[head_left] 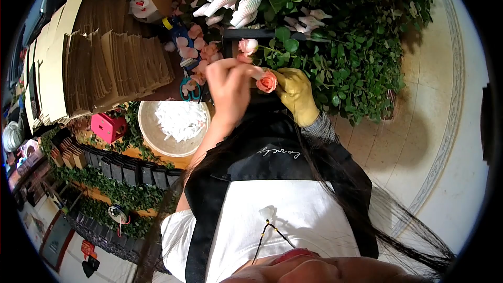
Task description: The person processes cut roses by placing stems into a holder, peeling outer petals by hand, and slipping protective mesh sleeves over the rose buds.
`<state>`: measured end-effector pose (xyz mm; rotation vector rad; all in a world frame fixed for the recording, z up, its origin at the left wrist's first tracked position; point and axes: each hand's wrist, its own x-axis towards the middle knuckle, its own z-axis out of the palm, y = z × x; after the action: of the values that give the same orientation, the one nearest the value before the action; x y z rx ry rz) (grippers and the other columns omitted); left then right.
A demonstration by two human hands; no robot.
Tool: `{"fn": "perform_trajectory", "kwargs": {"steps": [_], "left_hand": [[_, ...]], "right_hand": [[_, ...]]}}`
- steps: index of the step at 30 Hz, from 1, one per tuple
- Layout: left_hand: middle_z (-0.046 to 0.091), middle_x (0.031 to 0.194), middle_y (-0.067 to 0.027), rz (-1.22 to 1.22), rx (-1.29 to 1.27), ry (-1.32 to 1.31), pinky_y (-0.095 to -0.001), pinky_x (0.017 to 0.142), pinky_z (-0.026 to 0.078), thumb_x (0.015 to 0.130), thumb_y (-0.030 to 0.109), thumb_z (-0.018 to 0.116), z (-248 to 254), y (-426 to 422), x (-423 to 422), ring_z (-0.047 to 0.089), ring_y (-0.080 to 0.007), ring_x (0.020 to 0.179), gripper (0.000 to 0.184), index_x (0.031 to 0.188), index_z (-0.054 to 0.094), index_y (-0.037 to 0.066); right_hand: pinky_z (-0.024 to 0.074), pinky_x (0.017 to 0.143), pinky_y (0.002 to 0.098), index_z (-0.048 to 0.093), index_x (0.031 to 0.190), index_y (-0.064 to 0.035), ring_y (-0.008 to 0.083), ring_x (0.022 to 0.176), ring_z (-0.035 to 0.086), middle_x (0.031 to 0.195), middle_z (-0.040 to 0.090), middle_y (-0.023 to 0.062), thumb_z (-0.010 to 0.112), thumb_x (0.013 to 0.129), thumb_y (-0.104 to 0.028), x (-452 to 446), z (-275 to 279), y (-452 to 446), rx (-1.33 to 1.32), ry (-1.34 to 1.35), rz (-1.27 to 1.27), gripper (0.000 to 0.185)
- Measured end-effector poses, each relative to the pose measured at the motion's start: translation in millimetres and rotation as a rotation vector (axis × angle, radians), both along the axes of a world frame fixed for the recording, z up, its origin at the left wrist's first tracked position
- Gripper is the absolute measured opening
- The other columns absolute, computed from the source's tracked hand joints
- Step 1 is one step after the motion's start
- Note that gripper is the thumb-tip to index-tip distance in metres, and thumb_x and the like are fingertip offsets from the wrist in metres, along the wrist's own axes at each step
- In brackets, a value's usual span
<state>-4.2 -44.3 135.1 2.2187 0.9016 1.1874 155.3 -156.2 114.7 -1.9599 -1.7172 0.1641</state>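
Observation:
A pink-orange rose is held upright by my right hand, which wears a yellow glove and has its fingers closed round the flower's base. My bare left hand is at the left side of this bloom, fingers curled together and slightly blurred; what they pinch is hidden. Just beyond the hands lies another pink rose. Loose pink petals are scattered to its left, beside teal-handled scissors.
Stacked cardboard sheets stand at the left. Nearer is a round bowl of white pieces. A red box sits beyond it. Leafy stems fill the right, with net-wrapped flowers at the top.

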Motion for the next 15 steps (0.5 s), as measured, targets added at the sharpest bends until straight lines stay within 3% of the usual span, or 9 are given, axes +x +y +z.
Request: {"fn": "perform_trajectory", "kwargs": {"steps": [3, 4, 6, 8, 9, 10, 11, 13, 15], "left_hand": [[0.058, 0.109, -0.0125, 0.24, -0.155, 0.023, -0.0362, 0.076, 0.048, 0.092, 0.003, 0.068, -15, 15, -31, 0.057, -0.0273, 0.095, 0.022, 0.114, 0.066, 0.005], [0.06, 0.109, -0.0129, 0.238, -0.222, 0.058, -0.0359, 0.076, 0.049, 0.093, 0.003, 0.067, -19, 16, -39, 0.059, -0.0273, 0.093, 0.031, 0.123, 0.061, 0.005], [0.065, 0.107, -0.0144, 0.158, -0.463, 0.136, -0.0352, 0.078, 0.051, 0.096, 0.006, 0.064, -38, 12, -59, 0.064, -0.0258, 0.09, 0.046, 0.14, 0.048, 0.004], [0.069, 0.095, -0.0149, 0.035, -0.46, 0.229, -0.0371, 0.07, 0.053, 0.095, 0.007, 0.063, -55, 8, -70, 0.067, -0.0273, 0.079, 0.031, 0.126, 0.061, 0.002], [0.07, 0.094, -0.0142, -0.018, -0.417, 0.284, -0.0371, 0.069, 0.053, 0.097, 0.009, 0.062, -69, 7, -74, 0.068, -0.0261, 0.079, 0.024, 0.118, 0.066, 0.0], [0.072, 0.095, -0.015, -0.016, -0.513, 0.246, -0.0363, 0.069, 0.054, 0.099, 0.015, 0.058, -67, 8, -69, 0.07, -0.0266, 0.079, 0.023, 0.107, 0.07, -0.002], [0.072, 0.095, -0.015, -0.024, -0.514, 0.249, -0.0363, 0.069, 0.054, 0.099, 0.015, 0.058, -66, 11, -63, 0.07, -0.0266, 0.079, 0.023, 0.107, 0.07, -0.002], [0.072, 0.098, -0.017, -0.109, -0.938, 0.264, -0.0351, 0.072, 0.053, 0.1, 0.018, 0.056, -66, 25, -49, 0.07, -0.029, 0.082, 0.027, 0.111, 0.07, -0.002], [0.072, 0.101, -0.0205, -0.137, -0.724, 0.304, -0.0412, 0.078, 0.054, 0.097, 0.02, 0.058, -96, 28, -41, 0.069, -0.0365, 0.09, 0.028, 0.11, 0.07, -0.002]], "right_hand": [[0.0509, 0.09, 0.0411, 0.069, 0.122, -0.0139, 0.0287, 0.093, 0.066, 0.089, 0.071, 0.0074, 0.075, 0.076, -0.013, 5, 7, -2, -0.015, 0.061, 0.06, 0.047], [0.0507, 0.09, 0.0416, 0.069, 0.118, -0.0131, 0.0291, 0.092, 0.066, 0.087, 0.07, 0.0072, 0.073, 0.077, -0.014, 10, -15, -7, -0.115, 0.056, 0.05, 0.041], [0.0514, 0.079, 0.0397, 0.07, 0.102, -0.0125, 0.0275, 0.081, 0.067, 0.079, 0.069, 0.0056, 0.069, 0.08, -0.02, 15, 7, 9, -0.251, -0.046, 0.159, 0.023], [0.0507, 0.065, 0.0392, 0.071, 0.088, -0.013, 0.0257, 0.072, 0.068, 0.075, 0.07, 0.0042, 0.065, 0.083, -0.022, 20, 6, 24, -0.363, -0.204, 0.338, 0.012], [0.0507, 0.065, 0.0392, 0.071, 0.088, -0.013, 0.0257, 0.072, 0.068, 0.075, 0.07, 0.0042, 0.065, 0.083, -0.022, 17, 4, 33, -0.363, -0.202, 0.332, 0.012], [0.0515, 0.064, 0.0396, 0.073, 0.085, -0.013, 0.0253, 0.074, 0.069, 0.079, 0.072, 0.0051, 0.064, 0.084, -0.021, 12, 2, 44, -0.538, -0.247, 0.41, 0.012], [0.0524, 0.063, 0.0399, 0.074, 0.083, -0.0129, 0.0248, 0.077, 0.071, 0.083, 0.074, 0.0061, 0.063, 0.085, -0.02, 6, -1, 55, -0.714, -0.288, 0.488, 0.013], [0.0576, 0.07, 0.0412, 0.078, 0.088, -0.0114, 0.0279, 0.086, 0.073, 0.091, 0.076, 0.0085, 0.063, 0.085, -0.02, -5, -26, 74, -0.951, -0.34, 0.476, 0.017], [0.0577, 0.07, 0.0427, 0.077, 0.089, -0.0104, 0.029, 0.086, 0.073, 0.093, 0.076, 0.0087, 0.064, 0.086, -0.023, 2, -32, 71, -0.88, -0.32, 0.522, 0.019]]}}
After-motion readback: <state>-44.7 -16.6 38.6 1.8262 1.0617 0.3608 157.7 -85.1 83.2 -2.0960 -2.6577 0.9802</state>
